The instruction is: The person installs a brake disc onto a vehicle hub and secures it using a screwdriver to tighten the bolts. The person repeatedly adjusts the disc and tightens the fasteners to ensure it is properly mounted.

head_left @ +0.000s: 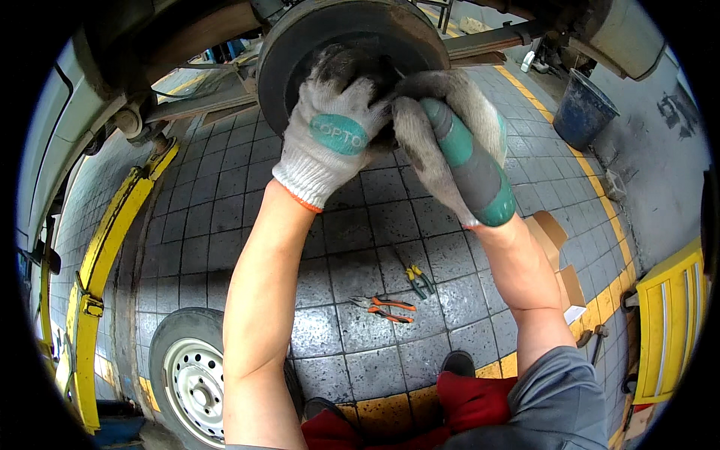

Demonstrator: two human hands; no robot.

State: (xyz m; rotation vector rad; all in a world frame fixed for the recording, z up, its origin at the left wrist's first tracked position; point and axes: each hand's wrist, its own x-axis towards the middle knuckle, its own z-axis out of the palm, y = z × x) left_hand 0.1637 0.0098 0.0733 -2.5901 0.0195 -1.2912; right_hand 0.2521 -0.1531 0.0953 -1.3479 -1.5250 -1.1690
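Both my hands wear grey-white knitted gloves with dirty fingers, and both are at the dark brake drum (281, 45) at the top middle. My left hand (337, 124) presses in near the drum's centre with its fingers curled. Its fingertips are hidden against the dark metal, so what they grip does not show. My right hand (469, 120) is closed round a screwdriver (471, 161) with a thick green and grey handle. The handle slants down to the right, and its other end points toward the drum's centre beside my left fingers. The work spot itself is hidden.
Pliers with orange handles (390, 306) and yellow-green cutters (418, 280) lie on the tiled floor. A wheel (199, 382) stands lower left, beside a yellow lift arm (97, 277). An open cardboard box (551, 236), dark bucket (585, 111) and yellow cabinet (667, 330) are right.
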